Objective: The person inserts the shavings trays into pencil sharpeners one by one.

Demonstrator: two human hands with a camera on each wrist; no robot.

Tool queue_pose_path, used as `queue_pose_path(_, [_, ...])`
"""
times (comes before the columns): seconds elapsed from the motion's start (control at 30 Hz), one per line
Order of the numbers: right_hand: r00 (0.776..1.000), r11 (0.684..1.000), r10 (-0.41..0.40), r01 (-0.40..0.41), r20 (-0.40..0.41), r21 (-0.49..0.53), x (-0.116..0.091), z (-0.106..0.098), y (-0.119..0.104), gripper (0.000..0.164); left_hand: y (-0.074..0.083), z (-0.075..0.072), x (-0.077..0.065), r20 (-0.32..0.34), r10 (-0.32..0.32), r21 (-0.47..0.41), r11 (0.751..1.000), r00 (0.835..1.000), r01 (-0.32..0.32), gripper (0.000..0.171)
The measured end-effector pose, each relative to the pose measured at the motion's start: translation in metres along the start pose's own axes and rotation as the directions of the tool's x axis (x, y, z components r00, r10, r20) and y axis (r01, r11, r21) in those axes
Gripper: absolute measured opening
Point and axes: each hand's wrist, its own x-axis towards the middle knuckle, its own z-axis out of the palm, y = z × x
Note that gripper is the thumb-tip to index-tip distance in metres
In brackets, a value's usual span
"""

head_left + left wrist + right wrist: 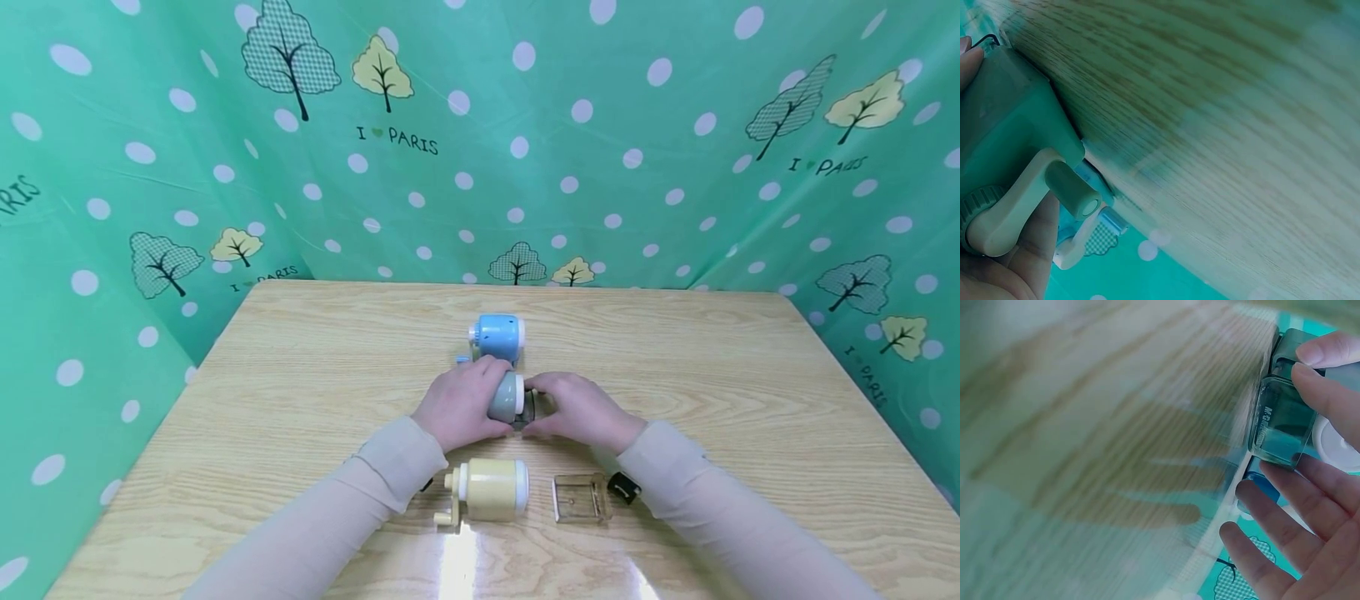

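Three crank sharpeners line the wooden table [300,375] at six-to-twelve o'clock. Nearest lies the yellow sharpener [489,491], a clear drawer [581,498] at its three o'clock. Mid-table, the left hand [459,402] wraps the green sharpener [507,397] while the right hand [576,410] pinches its transparent tray [1275,422]. Farthest stands the blue sharpener [498,337].

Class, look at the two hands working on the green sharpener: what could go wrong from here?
1. The right hand pinches the clear drawer with fingertips only; it might slip or jam.
2. The left hand grips the green sharpener close to the blue sharpener, which could get knocked.
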Motion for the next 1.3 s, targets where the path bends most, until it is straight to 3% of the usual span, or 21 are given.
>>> queue_pose_path(0.83, [1.0, 0.995, 0.011, -0.012, 0.008, 0.104, 0.0059, 0.0033, -0.0019, 0.059, 0.0012, -0.0021, 0.0004, 0.021, -0.024, -0.034, 0.999, 0.999, 0.025, 0.075])
queue_pose_path(1.3, [0.997, 0.983, 0.071, -0.076, 0.039, 0.166, 0.0051, 0.004, -0.0004, 0.07, 0.0021, -0.0031, 0.0, 0.026, -0.027, -0.035, 0.999, 0.999, 0.028, 0.075])
